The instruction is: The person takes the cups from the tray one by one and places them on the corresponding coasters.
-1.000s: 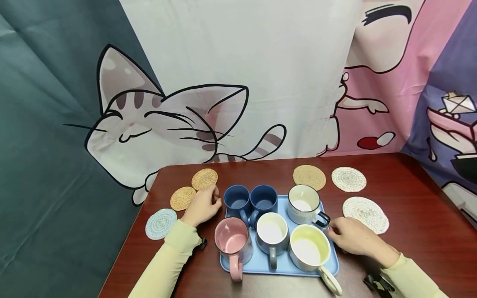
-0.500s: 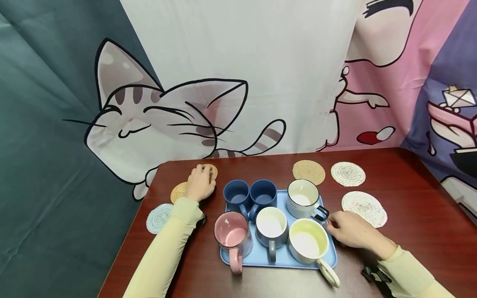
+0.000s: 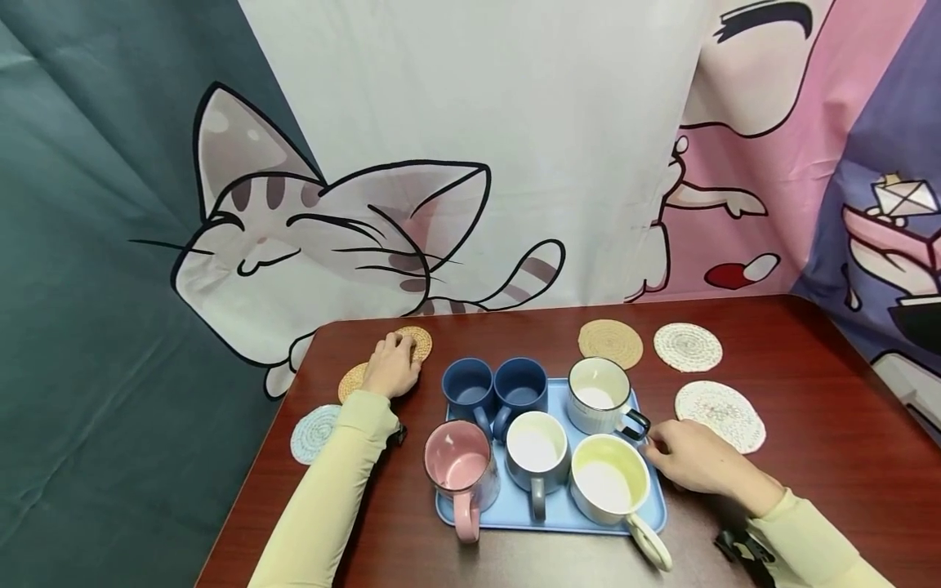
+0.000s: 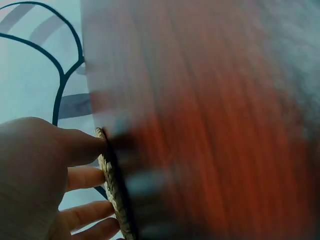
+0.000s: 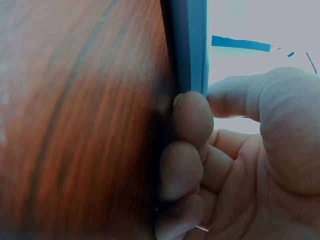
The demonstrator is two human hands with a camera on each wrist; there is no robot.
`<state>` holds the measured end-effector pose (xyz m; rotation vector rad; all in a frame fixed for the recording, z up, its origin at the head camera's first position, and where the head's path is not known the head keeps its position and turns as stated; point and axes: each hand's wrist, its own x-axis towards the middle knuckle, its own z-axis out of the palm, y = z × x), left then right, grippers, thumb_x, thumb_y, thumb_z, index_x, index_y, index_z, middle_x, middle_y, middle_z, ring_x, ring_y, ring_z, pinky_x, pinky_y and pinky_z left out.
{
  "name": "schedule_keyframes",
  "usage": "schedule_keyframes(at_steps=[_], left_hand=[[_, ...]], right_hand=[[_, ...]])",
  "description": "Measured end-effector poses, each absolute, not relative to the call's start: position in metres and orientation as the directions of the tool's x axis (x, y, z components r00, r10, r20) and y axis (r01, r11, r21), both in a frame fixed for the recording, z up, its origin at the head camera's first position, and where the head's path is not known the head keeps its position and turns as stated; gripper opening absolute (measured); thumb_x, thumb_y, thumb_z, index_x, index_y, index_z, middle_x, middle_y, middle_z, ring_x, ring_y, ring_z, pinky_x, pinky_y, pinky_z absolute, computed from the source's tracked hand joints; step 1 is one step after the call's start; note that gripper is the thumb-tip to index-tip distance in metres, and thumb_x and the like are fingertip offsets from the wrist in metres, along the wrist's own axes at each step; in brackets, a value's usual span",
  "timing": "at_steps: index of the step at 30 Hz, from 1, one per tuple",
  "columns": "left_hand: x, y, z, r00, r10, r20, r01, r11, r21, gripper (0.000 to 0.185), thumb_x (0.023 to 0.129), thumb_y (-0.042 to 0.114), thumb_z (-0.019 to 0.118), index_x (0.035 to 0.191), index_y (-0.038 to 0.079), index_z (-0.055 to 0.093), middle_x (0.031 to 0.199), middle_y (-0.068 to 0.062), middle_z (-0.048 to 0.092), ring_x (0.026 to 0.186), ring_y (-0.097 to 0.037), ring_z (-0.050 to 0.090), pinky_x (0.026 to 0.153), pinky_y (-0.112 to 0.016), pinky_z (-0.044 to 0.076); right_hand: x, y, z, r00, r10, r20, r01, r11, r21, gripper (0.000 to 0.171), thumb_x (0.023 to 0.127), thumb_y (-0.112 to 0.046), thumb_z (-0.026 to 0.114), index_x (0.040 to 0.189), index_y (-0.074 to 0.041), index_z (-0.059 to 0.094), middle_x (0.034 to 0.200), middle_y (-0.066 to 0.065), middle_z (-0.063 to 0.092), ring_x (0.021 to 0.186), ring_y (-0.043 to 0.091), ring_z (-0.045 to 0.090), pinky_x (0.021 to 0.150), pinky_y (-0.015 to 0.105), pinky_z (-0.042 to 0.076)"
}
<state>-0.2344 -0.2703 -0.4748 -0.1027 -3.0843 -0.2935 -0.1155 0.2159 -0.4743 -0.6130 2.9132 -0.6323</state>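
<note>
My left hand reaches to the tan woven coaster at the back left. In the left wrist view, extended fingers touch the top of this coaster, with the thumb at its edge. My right hand pinches the right edge of the blue tray. In the right wrist view the thumb lies above the tray rim and the fingers curl beneath it. On the tray stand two blue mugs, a pink mug, a grey mug, a white mug and a yellow-lined cup.
Another tan coaster is partly hidden behind the left hand, near a pale blue coaster. Right of the tray lie a tan coaster, a white coaster and a larger white coaster. A printed cloth hangs behind the table.
My left hand has moved from beside the blue mugs up and left to the far tan coaster, and stays there. My right hand keeps its grip on the tray edge.
</note>
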Motion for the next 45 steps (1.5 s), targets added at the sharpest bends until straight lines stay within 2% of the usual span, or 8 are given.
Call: schedule_keyframes(at_steps=[6,12,17,26,33,45], left_hand=[[-0.234,-0.268,-0.474,-0.995,0.079,0.054,0.088,0.976,0.198,0.04,0.102,0.023,0.059,0.138,0.006,0.058,0.148,-0.024,0.047,0.13,-0.047,0.049,0.109,-0.057,0.044],[-0.236,-0.257,-0.474,-0.994,0.107,0.026,0.111,0.965,0.236,0.042,0.103,0.025,0.059,0.143,0.012,0.056,0.155,-0.02,0.043,0.139,-0.045,0.045,0.108,-0.063,0.043],[-0.238,-0.244,-0.475,-0.983,0.182,0.027,0.183,0.951,0.249,0.043,0.102,0.026,0.062,0.143,0.012,0.057,0.157,-0.019,0.044,0.142,-0.043,0.044,0.113,-0.059,0.042],[-0.239,-0.228,-0.472,-0.941,0.335,0.05,0.336,0.904,0.263,0.057,0.098,0.04,0.067,0.145,0.01,0.057,0.159,-0.019,0.045,0.143,-0.043,0.045,0.119,-0.055,0.037],[-0.24,-0.224,-0.476,-0.914,0.403,0.05,0.396,0.86,0.32,0.06,0.095,0.038,0.071,0.146,0.011,0.057,0.16,-0.016,0.045,0.145,-0.04,0.043,0.122,-0.052,0.035],[-0.241,-0.223,-0.482,-0.893,0.443,0.08,0.443,0.831,0.338,0.051,0.096,0.033,0.072,0.142,0.015,0.062,0.159,-0.014,0.047,0.146,-0.039,0.044,0.12,-0.054,0.037]], right_hand=[[-0.115,0.215,-0.476,-0.912,-0.411,-0.007,-0.372,0.831,-0.413,0.036,0.092,-0.02,0.068,0.061,-0.025,0.049,0.054,-0.014,0.041,0.054,0.003,0.039,0.055,0.025,0.035],[-0.115,0.215,-0.475,-0.912,-0.411,-0.008,-0.371,0.831,-0.414,0.037,0.092,-0.02,0.068,0.061,-0.024,0.048,0.054,-0.014,0.041,0.053,0.003,0.038,0.054,0.025,0.034],[-0.116,0.216,-0.475,-0.909,-0.416,0.001,-0.381,0.831,-0.407,0.037,0.091,-0.02,0.069,0.06,-0.025,0.048,0.055,-0.014,0.039,0.054,0.003,0.037,0.054,0.025,0.033],[-0.117,0.217,-0.474,-0.913,-0.408,-0.015,-0.366,0.834,-0.414,0.038,0.092,-0.02,0.068,0.06,-0.025,0.047,0.054,-0.013,0.039,0.053,0.003,0.037,0.054,0.024,0.033],[-0.116,0.217,-0.475,-0.912,-0.411,-0.015,-0.37,0.835,-0.407,0.038,0.091,-0.021,0.069,0.061,-0.024,0.048,0.055,-0.014,0.037,0.054,0.004,0.036,0.054,0.025,0.032],[-0.117,0.217,-0.475,-0.908,-0.419,-0.001,-0.382,0.829,-0.408,0.036,0.091,-0.021,0.069,0.061,-0.025,0.049,0.056,-0.015,0.036,0.054,0.003,0.035,0.054,0.024,0.032]])
